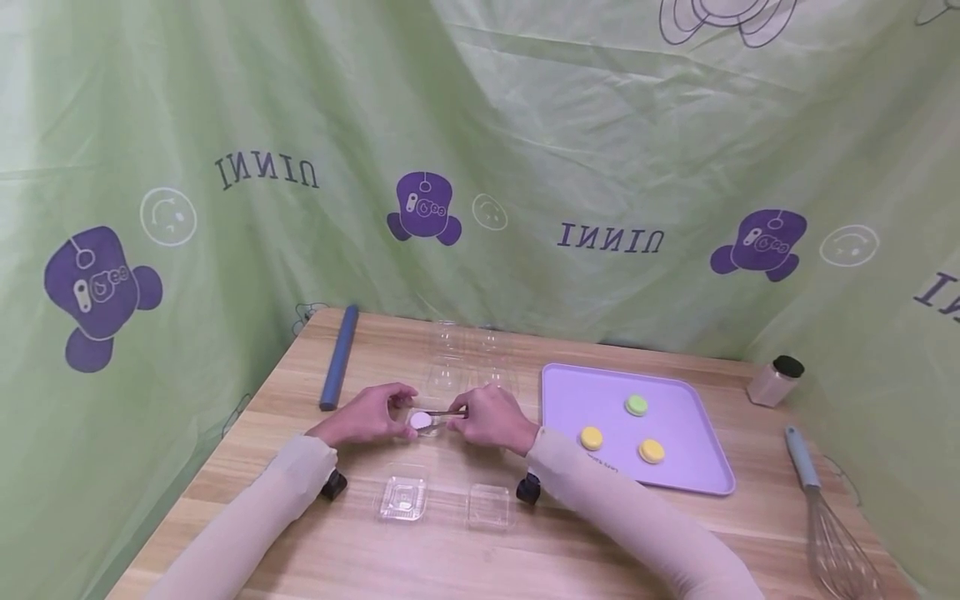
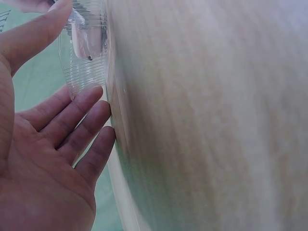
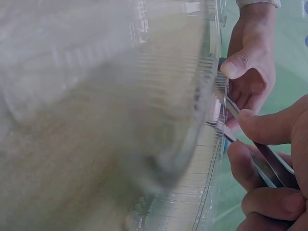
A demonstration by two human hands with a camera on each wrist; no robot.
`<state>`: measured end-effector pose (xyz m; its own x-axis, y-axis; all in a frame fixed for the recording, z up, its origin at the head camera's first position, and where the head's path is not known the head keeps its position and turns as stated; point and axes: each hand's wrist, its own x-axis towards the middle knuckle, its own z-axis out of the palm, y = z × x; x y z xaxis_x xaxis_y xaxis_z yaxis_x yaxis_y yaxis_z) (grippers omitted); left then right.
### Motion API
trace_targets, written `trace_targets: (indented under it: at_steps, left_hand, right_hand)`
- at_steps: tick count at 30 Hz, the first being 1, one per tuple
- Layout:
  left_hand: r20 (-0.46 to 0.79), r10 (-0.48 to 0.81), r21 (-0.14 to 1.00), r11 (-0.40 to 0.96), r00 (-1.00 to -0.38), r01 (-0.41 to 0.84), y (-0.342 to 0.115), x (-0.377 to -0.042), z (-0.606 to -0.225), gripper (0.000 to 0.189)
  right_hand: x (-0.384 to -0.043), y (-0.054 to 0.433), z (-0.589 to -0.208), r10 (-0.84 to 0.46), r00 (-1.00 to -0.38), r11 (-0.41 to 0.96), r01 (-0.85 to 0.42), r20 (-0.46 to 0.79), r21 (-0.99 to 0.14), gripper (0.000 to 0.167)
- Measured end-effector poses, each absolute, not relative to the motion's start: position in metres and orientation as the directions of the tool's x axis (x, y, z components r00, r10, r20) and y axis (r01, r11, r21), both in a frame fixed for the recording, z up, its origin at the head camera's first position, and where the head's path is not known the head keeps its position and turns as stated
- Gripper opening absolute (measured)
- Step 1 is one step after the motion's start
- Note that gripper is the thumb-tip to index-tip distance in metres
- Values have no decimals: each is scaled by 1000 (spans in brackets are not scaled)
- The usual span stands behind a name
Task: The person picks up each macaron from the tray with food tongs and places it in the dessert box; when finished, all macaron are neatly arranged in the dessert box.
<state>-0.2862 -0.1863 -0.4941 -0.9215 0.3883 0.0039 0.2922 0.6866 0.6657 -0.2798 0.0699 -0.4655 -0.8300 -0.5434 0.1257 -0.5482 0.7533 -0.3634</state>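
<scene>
My right hand (image 1: 491,419) holds metal tongs (image 3: 272,163), their two arms spread apart and reaching left. At the tips, a pale pink macaron (image 1: 421,420) sits inside a small clear plastic box (image 2: 86,72). Around the box's left side is my left hand (image 1: 367,412), thumb along one side and fingertips against the other. Its remaining fingers are spread loosely, with the palm showing in the left wrist view. To the right, a lilac tray (image 1: 690,442) bears a green macaron (image 1: 636,405) and two yellow macarons (image 1: 591,438).
Two clear boxes (image 1: 403,497) stand nearer me, and several more (image 1: 447,375) stand behind my hands. A blue rod (image 1: 340,358) lies at the back left. A dark-lidded jar (image 1: 775,382) and a whisk (image 1: 832,525) are at the right. Green cloth (image 1: 525,150) surrounds the table.
</scene>
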Motion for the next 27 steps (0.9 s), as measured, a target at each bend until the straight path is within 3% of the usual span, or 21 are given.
trace_targets:
  at_steps: [27]
  left_hand:
    - [19,424,669,668,-906,326,-187,-286,-494,79]
  right_hand:
    - [-279,85,-461,-523,-831,695,-544,188,-470,20]
